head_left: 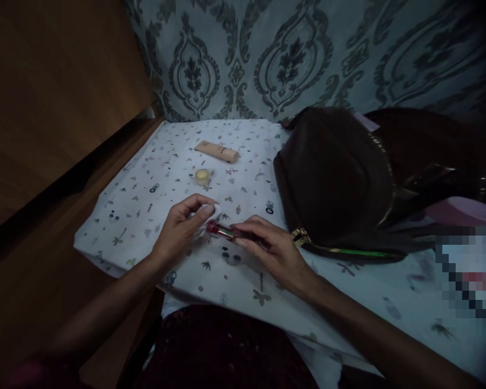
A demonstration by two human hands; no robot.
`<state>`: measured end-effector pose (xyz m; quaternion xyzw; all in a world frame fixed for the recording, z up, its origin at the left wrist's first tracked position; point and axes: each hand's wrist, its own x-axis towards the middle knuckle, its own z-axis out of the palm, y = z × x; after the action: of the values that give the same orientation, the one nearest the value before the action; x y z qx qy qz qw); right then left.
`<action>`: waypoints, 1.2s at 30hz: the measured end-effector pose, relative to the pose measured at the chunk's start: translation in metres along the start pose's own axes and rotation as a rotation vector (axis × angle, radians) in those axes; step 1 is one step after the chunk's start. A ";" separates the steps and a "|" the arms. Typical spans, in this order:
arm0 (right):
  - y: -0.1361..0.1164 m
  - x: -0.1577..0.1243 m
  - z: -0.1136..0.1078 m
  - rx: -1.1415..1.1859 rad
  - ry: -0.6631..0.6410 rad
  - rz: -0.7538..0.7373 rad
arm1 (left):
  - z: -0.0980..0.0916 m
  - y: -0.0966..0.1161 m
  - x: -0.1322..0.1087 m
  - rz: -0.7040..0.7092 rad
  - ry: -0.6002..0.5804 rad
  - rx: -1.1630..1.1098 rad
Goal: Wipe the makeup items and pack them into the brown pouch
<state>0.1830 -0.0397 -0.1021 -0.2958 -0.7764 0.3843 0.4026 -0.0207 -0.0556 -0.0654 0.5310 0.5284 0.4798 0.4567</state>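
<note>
My right hand [267, 248] is closed round a small red tube with a gold band, the lipstick [219, 230], held level just above the patterned cloth [146, 210]. My left hand [182, 227] pinches a small white wad, a cotton pad [210, 208], against the tube's red end. Both hands meet near the middle of the cloth.
A beige cream tube [217, 151] lies at the back of the cloth, and a small round yellow jar [202, 176] sits nearer. A large dark brown bag [336, 178] with gold zips fills the right. A wooden panel [44, 108] rises on the left, and a patterned wall [291, 54] stands behind.
</note>
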 end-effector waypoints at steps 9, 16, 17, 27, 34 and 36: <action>-0.004 0.005 -0.002 0.251 -0.015 0.217 | -0.002 0.000 -0.010 0.542 -0.016 0.442; -0.010 0.005 -0.003 0.622 -0.211 0.414 | 0.005 0.001 0.001 0.701 -0.057 0.458; -0.011 0.005 -0.004 0.643 -0.213 0.426 | 0.007 0.002 0.002 0.718 -0.053 0.463; -0.006 0.009 -0.006 1.117 -0.032 0.599 | 0.023 0.007 0.000 0.764 0.077 0.499; 0.002 0.010 -0.005 1.302 0.153 0.619 | 0.029 -0.013 -0.014 1.036 0.027 0.736; 0.004 0.009 -0.003 1.355 0.156 0.660 | 0.027 -0.015 -0.015 1.165 0.056 0.821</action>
<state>0.1816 -0.0299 -0.1010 -0.2269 -0.2108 0.8559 0.4141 0.0047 -0.0694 -0.0840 0.8436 0.3082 0.4217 -0.1248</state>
